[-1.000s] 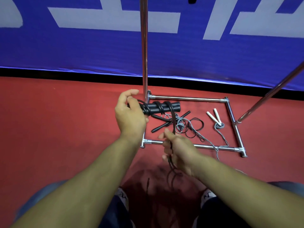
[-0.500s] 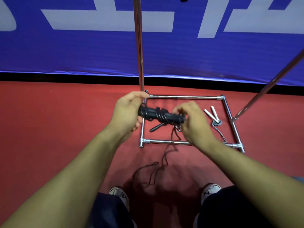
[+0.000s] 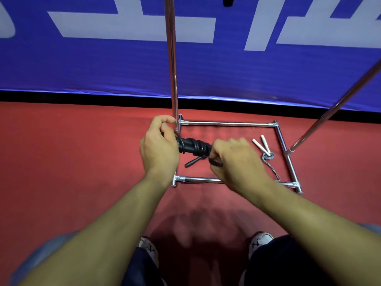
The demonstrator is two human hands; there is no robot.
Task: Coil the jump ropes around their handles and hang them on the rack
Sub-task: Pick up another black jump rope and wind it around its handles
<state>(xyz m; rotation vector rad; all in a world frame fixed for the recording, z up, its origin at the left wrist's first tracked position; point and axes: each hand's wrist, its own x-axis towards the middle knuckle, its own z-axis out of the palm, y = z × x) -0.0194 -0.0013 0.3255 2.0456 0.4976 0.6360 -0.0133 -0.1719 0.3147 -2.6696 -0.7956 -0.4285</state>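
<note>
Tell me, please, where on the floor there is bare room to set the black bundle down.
Bare red floor lies left of the rack base, up to the black strip below the blue banner. Inside the base, the strip along its far bar is free; its right side holds the white-handled rope, and a loose black handle lies under the hands.

black jump rope (image 3: 193,148), its cord wound in glossy black rings round black handles. a second rope (image 3: 268,156) has white handles and a grey cord. chrome-silver rack (image 3: 226,123). the floor (image 3: 72,162) is plain red. the banner (image 3: 103,65) is deep blue with pale grey-white shapes and a black strip below.
</note>
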